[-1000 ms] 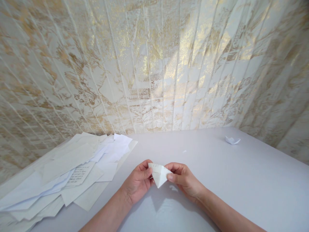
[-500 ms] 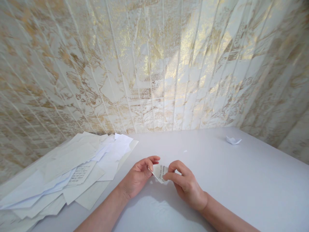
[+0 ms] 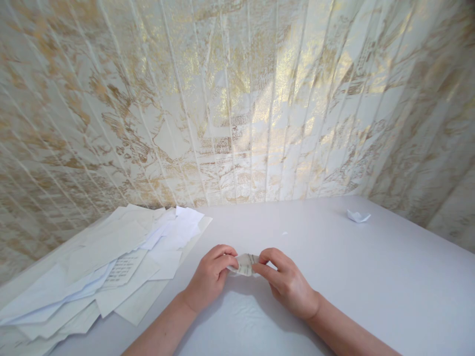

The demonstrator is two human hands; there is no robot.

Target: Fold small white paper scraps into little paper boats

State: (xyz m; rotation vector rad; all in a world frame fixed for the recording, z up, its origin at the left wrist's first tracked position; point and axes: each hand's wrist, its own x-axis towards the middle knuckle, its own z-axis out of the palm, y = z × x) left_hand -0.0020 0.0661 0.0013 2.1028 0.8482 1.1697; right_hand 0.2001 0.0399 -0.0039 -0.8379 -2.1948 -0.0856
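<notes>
A small folded piece of paper [image 3: 245,265] with dark printed lines is stretched between my two hands, just above the white table. My left hand [image 3: 212,271] pinches its left end between thumb and fingers. At the other end, the thumb and fingertips of my right hand [image 3: 284,278] grip the paper. Its middle shows between the hands and looks bent; the ends are hidden behind my fingers.
Loose sheets of paper [image 3: 107,247], some printed, lie in an overlapping pile on the left of the table [image 3: 371,277]. A folded white paper boat [image 3: 358,216] sits at the back right. Beyond my hands lies a tiny paper scrap [image 3: 284,233]. A patterned wall covering [image 3: 237,123] rises behind.
My left hand has shifted its grip, its fingers now curled over the paper's left end. The paper has turned from a tilted, pointed shape to a more level one. My right hand stays nearly in place.
</notes>
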